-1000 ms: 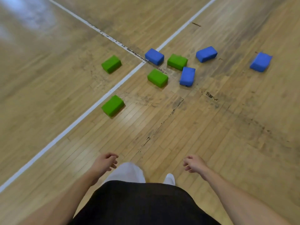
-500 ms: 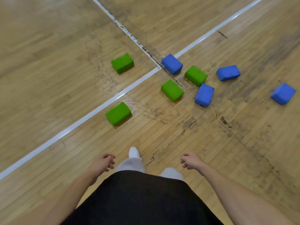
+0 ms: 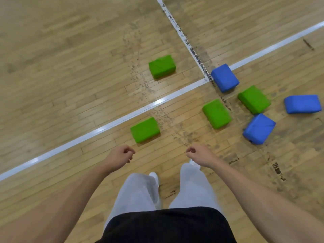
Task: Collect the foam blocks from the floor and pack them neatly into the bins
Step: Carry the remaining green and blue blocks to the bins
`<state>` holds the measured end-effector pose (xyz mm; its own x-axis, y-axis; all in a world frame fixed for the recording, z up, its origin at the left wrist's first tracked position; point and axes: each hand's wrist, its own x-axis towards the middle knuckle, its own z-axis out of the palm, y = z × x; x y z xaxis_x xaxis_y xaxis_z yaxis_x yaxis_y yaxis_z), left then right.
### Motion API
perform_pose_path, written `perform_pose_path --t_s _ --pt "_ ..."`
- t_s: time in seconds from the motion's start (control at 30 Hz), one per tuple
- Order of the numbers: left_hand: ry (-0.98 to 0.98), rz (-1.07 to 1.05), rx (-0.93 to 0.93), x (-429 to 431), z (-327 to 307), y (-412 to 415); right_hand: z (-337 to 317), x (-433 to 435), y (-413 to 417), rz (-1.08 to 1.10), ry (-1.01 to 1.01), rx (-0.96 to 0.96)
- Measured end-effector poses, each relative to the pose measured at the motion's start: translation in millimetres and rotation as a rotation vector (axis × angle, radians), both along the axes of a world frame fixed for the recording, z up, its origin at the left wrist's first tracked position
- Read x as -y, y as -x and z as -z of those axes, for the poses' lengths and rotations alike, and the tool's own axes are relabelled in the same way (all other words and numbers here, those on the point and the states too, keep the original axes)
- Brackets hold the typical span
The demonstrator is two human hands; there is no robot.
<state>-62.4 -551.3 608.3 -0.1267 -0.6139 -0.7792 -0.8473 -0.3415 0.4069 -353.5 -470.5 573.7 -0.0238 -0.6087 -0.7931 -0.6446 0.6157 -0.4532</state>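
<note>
Several foam blocks lie on the wooden gym floor. The nearest green block (image 3: 145, 130) sits just ahead of my left hand (image 3: 119, 156). Another green block (image 3: 162, 66) lies farther off, beyond the white line. To the right are two more green blocks (image 3: 217, 113) (image 3: 253, 99) and three blue blocks (image 3: 224, 78) (image 3: 259, 128) (image 3: 303, 104). My right hand (image 3: 199, 154) hangs level with the left one. Both hands are loosely curled with nothing in them, and neither touches a block. No bin is in view.
A white court line (image 3: 108, 126) runs diagonally across the floor, met by a worn dark line (image 3: 185, 41). My legs in light trousers (image 3: 191, 186) and white shoes stand below the hands. Bare floor stretches to the left.
I have walked forward, so the blocks now lie closer and lower in view. Both hands have lifted forward toward the nearest green block; the far right blue block has left the view.
</note>
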Motion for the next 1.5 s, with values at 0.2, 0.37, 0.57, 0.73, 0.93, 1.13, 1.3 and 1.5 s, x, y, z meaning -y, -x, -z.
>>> perform_pose_path --t_s 0.2,0.37,0.57,0.73,0.93,1.13,1.3,1.5 --pt "0.097 0.167 -0.025 71.9 130.6 26.8 117.8 98.2 -11.6 -0.17 0.127 -0.005" --pt "0.193 0.385 0.018 123.6 337.8 22.6 309.9 156.6 -35.9 -0.447 0.169 -0.154" --pt "0.279 0.449 0.141 171.6 550.7 9.4 515.6 193.6 -62.9 -0.479 0.158 -0.165" --pt "0.264 0.519 0.3 212.3 644.3 1.8 622.6 216.9 -80.9 -0.324 0.225 -0.112" --pt "0.206 0.384 0.201 227.2 658.4 -11.0 662.5 226.6 -86.8 0.015 0.089 0.239" --pt "0.225 0.27 0.032 201.9 634.8 37.5 624.0 213.7 -30.5 0.296 0.227 0.303" --pt "0.448 0.341 0.011 189.9 622.2 143.1 620.3 185.1 37.3 0.617 0.395 0.204" --pt "0.779 0.636 0.075 181.2 613.4 269.3 651.6 147.1 140.1 1.086 0.427 -0.082"
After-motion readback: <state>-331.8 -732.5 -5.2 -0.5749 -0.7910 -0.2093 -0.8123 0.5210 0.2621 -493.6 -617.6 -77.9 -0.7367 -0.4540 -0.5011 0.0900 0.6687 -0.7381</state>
